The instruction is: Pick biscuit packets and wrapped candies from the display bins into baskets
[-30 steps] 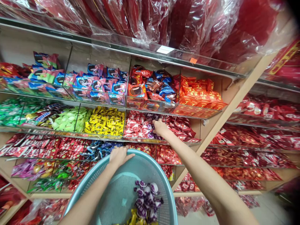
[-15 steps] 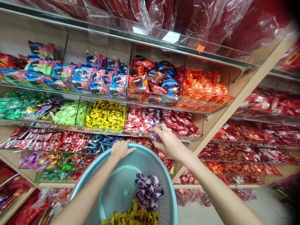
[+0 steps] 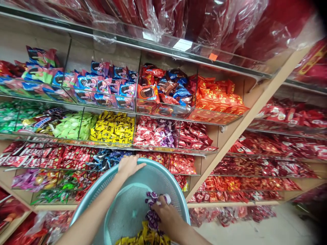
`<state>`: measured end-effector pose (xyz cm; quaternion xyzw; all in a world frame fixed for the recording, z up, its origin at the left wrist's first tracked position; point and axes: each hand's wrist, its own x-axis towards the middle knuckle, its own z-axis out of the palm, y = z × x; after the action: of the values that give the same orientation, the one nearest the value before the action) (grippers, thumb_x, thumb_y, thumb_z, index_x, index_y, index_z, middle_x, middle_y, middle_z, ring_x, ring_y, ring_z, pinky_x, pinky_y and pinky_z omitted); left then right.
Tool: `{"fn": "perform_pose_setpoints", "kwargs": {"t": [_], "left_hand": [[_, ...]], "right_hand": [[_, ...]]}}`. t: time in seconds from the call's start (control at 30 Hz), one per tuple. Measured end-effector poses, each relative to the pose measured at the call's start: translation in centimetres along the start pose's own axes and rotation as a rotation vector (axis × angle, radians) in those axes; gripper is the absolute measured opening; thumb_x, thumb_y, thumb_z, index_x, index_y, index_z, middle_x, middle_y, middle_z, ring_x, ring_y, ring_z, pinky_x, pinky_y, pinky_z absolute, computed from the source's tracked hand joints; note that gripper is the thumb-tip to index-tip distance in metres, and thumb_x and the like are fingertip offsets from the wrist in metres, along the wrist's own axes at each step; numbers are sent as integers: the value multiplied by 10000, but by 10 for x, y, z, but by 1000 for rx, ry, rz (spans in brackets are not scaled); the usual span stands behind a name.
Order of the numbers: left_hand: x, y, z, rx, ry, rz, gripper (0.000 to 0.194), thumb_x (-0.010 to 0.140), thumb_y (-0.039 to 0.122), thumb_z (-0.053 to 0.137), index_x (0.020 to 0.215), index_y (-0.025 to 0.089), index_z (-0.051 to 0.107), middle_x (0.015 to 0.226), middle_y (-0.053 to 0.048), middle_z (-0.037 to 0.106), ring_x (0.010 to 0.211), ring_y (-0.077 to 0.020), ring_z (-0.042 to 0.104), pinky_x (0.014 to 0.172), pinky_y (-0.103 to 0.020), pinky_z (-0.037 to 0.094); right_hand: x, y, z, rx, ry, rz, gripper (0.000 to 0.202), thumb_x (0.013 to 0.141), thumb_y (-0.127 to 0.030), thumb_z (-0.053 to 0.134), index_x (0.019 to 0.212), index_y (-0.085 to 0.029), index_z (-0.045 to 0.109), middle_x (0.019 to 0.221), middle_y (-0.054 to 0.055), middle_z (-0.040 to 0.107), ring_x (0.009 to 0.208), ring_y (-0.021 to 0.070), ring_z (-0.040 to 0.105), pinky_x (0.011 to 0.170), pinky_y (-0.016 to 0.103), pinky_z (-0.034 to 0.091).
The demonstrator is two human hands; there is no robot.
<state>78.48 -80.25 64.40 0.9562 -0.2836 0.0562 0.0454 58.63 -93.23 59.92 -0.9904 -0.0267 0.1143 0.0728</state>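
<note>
My left hand (image 3: 129, 166) is closed on the far rim of a teal mesh basket (image 3: 178, 185). Inside the basket, my right hand (image 3: 163, 212) reaches down over a small heap of purple-and-white wrapped candies (image 3: 152, 217); its fingers are curled at the candies, and whether they grip any is hidden. Yellow wrapped candies (image 3: 143, 235) lie at the bottom of the basket, beside the purple ones. Just beyond the basket, a shelf bin holds red-and-white and purple candies (image 3: 155, 132) mixed together.
Yellow candies (image 3: 112, 129) and light green packets (image 3: 73, 125) fill bins on the same shelf. Above are blue-pink packets (image 3: 88, 81) and orange-red packets (image 3: 218, 95). A slanted wooden divider (image 3: 245, 124) stands at the right, with red packets on shelves beyond it.
My right hand has moved from the front of the shelf bin, where it held a purple candy, down into the basket. My left hand still grips the rim. The view has shifted slightly.
</note>
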Motion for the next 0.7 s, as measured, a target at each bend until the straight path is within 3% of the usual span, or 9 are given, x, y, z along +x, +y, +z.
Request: {"fn": "perform_pose_setpoints", "kwargs": {"t": [0.1, 0.2, 0.3, 0.4, 0.53, 0.6, 0.7], "left_hand": [[0, -1, 0, 5, 9, 5, 637, 770, 701, 249, 983, 194, 569, 896, -142, 680, 864, -302, 629, 694, -360, 442], [1, -1, 1, 9, 16, 7, 642, 777, 696, 224, 956, 189, 576, 882, -141, 683, 851, -303, 633, 681, -361, 447], [2, -2, 2, 8, 27, 15, 644, 786, 687, 208, 960, 187, 575, 874, -141, 686, 842, -305, 638, 679, -369, 454], [2, -3, 3, 3, 34, 16, 654, 779, 697, 214, 988, 188, 568, 850, -139, 689, 827, -314, 641, 664, -379, 460], [2, -3, 5, -7, 44, 11, 659, 758, 715, 254, 996, 188, 571, 854, -140, 689, 839, -321, 636, 676, -387, 460], [2, -3, 5, -17, 34, 4, 662, 759, 712, 263, 1019, 186, 568, 869, -148, 686, 851, -319, 634, 692, -390, 456], [2, -2, 5, -23, 24, -2, 660, 764, 705, 260, 1025, 184, 569, 873, -151, 684, 853, -318, 632, 692, -389, 454]], "right_hand": [[5, -7, 20, -166, -28, 52, 391, 721, -52, 470, 1059, -213, 581, 1279, 208, 470, 762, 306, 671, 597, 434, 558], [10, -8, 36, -206, 13, 15, 391, 753, -73, 445, 1086, -233, 572, 1243, 209, 514, 700, 303, 676, 525, 417, 561], [11, -8, 27, -208, -28, -1, 591, 705, -167, 581, 1270, -245, 428, 1266, 233, 487, 739, 333, 670, 546, 439, 559], [5, -10, -16, -188, -10, 38, 707, 656, -254, 664, 1304, -244, 383, 1273, 200, 492, 852, 343, 646, 641, 438, 548], [2, -3, -100, -145, 214, 63, 273, 827, -256, 477, 1090, -219, 540, 977, 83, 648, 825, 248, 653, 672, 318, 509], [8, 5, -136, -152, 329, 99, 217, 878, -270, 388, 1007, -208, 551, 937, 67, 645, 806, 215, 652, 647, 281, 485], [30, 20, -175, -204, 500, 165, 245, 905, -261, 320, 1039, -216, 520, 992, 71, 622, 847, 203, 637, 653, 283, 466]]}}
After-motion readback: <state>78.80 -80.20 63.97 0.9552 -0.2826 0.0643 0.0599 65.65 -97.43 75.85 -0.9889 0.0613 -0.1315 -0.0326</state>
